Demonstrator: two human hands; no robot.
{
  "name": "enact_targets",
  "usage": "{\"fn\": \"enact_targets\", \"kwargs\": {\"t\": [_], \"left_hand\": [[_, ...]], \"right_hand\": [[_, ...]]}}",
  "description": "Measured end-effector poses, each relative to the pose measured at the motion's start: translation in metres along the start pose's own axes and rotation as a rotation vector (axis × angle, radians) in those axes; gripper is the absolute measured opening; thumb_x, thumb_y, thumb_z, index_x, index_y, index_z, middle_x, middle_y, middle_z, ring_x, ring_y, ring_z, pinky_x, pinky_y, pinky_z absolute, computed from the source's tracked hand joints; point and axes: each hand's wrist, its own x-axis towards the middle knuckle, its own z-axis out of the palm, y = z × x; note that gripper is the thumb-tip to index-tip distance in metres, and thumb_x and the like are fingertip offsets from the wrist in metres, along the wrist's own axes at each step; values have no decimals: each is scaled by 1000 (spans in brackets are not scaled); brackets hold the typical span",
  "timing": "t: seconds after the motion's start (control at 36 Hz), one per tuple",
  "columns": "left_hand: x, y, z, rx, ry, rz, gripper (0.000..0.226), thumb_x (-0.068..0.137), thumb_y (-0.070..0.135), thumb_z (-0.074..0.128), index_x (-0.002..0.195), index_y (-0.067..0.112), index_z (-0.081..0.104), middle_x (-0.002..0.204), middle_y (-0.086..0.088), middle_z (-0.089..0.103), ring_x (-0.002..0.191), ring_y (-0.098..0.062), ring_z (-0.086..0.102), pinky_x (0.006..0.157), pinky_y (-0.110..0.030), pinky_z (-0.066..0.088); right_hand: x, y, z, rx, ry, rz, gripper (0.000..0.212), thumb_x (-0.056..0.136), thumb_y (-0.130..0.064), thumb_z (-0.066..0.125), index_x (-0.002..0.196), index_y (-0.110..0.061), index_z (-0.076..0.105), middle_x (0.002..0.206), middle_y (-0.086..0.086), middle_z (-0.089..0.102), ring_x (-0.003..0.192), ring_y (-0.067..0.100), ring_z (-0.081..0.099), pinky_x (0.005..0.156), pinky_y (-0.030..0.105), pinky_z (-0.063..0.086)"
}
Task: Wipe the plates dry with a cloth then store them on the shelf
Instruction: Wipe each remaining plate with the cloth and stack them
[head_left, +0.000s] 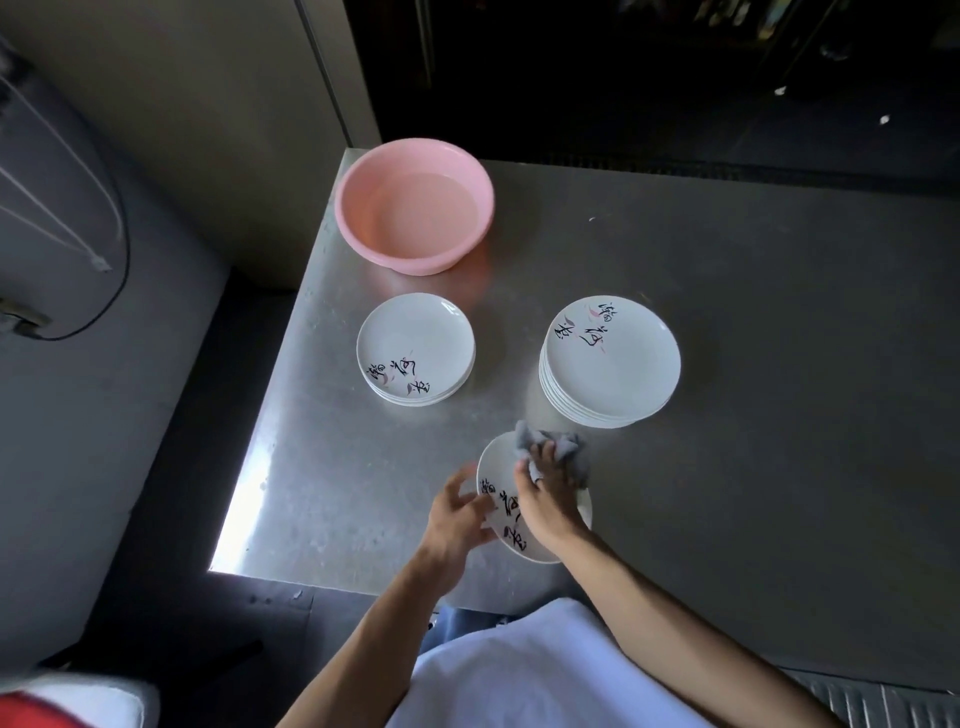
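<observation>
Between the two hands, over the near part of the grey steel table (779, 364), I am watching a white round plate with black brush lettering (497, 460) being held. The left hand (457, 512) is gripping the plate's left rim, with its fingers curled loosely round the edge and a little spread. They are blurring, so I am not reading how many are touching. The right hand (545, 499) is lying across the plate's face and clutching a crumpled grey cloth (556, 447). Its fingers are curled into the cloth, and folds are sticking out past the fingertips over the plate's far rim. I am unable to tell whether the plate is resting on the table or hanging just above it.

Beyond the left hand, a low stack of white round plates (415, 348) is sitting on the table, lettering turned toward the near side. Beyond the right hand, just past the cloth, a taller stack of white plates (610, 358) is standing, well apart from the low one. Farther out from the left hand, a pink round plastic basin (413, 205) is sitting near the table's far left corner, seemingly holding water.
</observation>
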Motion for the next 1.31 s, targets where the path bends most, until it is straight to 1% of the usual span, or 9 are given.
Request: {"fn": "enact_targets", "kwargs": {"t": [0.17, 0.31, 0.44, 0.56, 0.67, 0.78, 0.94, 1.14, 1.31], "left_hand": [[-8, -4, 1, 78, -80, -10, 31, 94, 3, 52, 118, 8, 70, 109, -15, 77, 99, -29, 75, 79, -41, 62], [-6, -7, -2, 14, 3, 4, 50, 91, -5, 41, 126, 17, 68, 97, -14, 74, 94, -29, 71, 79, -44, 62], [-2, -2, 4, -46, 208, -19, 11, 95, 6, 55, 103, 14, 55, 91, -15, 64, 85, -27, 64, 75, -44, 55], [-4, 4, -1, 41, 162, -20, 20, 93, 21, 65, 91, 9, 49, 86, -16, 64, 81, -26, 69, 75, -42, 63], [-7, -4, -6, 23, 142, -16, 19, 95, -5, 56, 107, 7, 48, 99, -20, 64, 84, -26, 70, 69, -35, 62], [-13, -8, -6, 9, 49, -9, 50, 83, 4, 60, 131, 20, 57, 114, -17, 72, 99, -31, 72, 75, -38, 63], [-19, -7, -6, 96, -51, 31, 35, 94, 1, 55, 125, 15, 67, 113, -11, 77, 103, -28, 75, 79, -39, 62], [-16, -12, -13, -13, -6, 3, 60, 70, 8, 49, 127, 15, 66, 98, -10, 73, 92, -24, 71, 78, -43, 61], [-14, -7, -10, -25, 112, -41, 22, 84, 20, 66, 94, 10, 50, 95, -16, 62, 89, -26, 65, 68, -38, 56]], "right_hand": [[-20, 9, 0, 75, -343, -305, 62, 96, -72, 23, 154, -49, 23, 164, -23, 12, 153, 5, 6, 125, 42, 15], [-14, -11, -14, -212, -27, -42, 60, 102, -56, 21, 155, -28, 28, 165, 3, 17, 151, 30, 16, 121, 46, 20], [-23, -22, -2, 230, -148, -142, 71, 91, -71, 33, 152, -34, 38, 159, -4, 32, 146, 15, 33, 119, 33, 29], [-34, -20, -2, 297, -358, -194, 50, 101, -58, 35, 147, -40, 46, 149, -10, 49, 138, 3, 43, 117, 27, 31], [-17, -13, -1, 36, -224, -134, 53, 105, -52, 33, 155, -34, 31, 167, -7, 14, 155, 18, 6, 124, 36, 6], [-15, -23, -4, -98, -95, 7, 56, 108, -45, 27, 159, -25, 20, 168, 2, 6, 154, 29, 3, 124, 44, 2], [-40, -18, -7, 68, -333, -381, 46, 109, -39, 32, 154, -43, 22, 158, -25, 12, 149, -4, 5, 114, 9, 7], [-15, -13, -15, -347, -85, -58, 49, 109, -37, 23, 151, -16, 31, 162, 8, 20, 152, 30, 6, 122, 45, 10], [-45, -27, -16, 60, -247, -300, 43, 108, -33, 38, 151, -30, 38, 142, -2, 39, 130, 9, 37, 102, 9, 25]]}}
